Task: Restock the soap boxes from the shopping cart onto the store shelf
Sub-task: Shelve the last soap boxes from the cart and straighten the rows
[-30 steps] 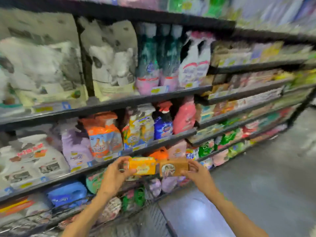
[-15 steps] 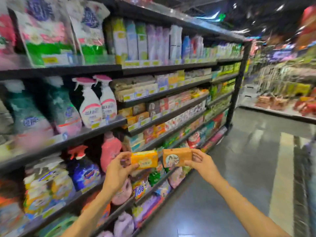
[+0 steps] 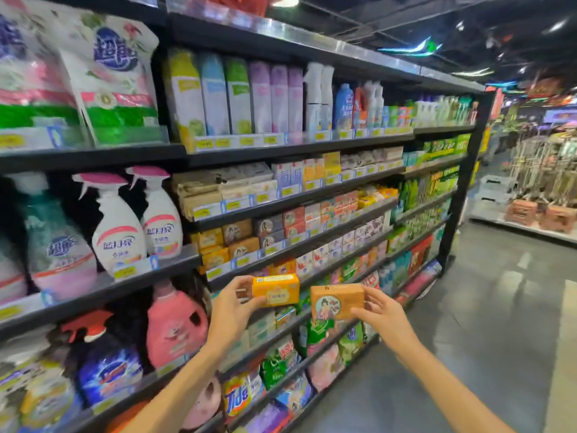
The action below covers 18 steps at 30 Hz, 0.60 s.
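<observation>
Both hands are held up in front of the tall black metal store shelf. A yellow-orange cardboard soap box is gripped by the left hand, with the thumb under it and the fingers on top. A brown-orange cardboard soap box with a round picture is gripped by the right hand at its right end. The two boxes are held side by side, close but apart, in the air near the shelf. Rows of small soap boxes like them are seen on the shelf just above. White spray bottles with pink tops are stood farther left.
</observation>
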### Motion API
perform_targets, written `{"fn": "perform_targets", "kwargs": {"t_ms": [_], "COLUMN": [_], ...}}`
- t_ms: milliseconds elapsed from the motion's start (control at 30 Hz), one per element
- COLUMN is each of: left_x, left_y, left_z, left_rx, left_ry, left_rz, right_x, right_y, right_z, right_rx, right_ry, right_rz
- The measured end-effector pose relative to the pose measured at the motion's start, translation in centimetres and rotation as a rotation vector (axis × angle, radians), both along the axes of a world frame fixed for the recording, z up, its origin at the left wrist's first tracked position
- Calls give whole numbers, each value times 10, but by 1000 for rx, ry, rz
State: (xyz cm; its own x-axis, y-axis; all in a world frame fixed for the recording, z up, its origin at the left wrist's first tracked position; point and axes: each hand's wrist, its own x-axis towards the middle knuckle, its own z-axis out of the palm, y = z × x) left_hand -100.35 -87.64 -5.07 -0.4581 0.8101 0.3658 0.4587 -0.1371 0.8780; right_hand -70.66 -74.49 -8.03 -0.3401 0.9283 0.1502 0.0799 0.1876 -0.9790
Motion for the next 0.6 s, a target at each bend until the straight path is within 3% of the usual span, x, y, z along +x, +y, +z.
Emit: {"fn": "perform_targets", "kwargs": {"t_ms": [333, 600], "left_x": [-92, -118], "left_y": [116, 156], "left_z": [-8, -17], "left_rx": [28, 26], "left_ry": [48, 41], "left_rz": [265, 541], "right_x": [-97, -179], "right_y": [141, 219], "right_z": [14, 3], "right_rx": [25, 20], "right_ry": [-39, -9], "right_rz": [182, 365]}}
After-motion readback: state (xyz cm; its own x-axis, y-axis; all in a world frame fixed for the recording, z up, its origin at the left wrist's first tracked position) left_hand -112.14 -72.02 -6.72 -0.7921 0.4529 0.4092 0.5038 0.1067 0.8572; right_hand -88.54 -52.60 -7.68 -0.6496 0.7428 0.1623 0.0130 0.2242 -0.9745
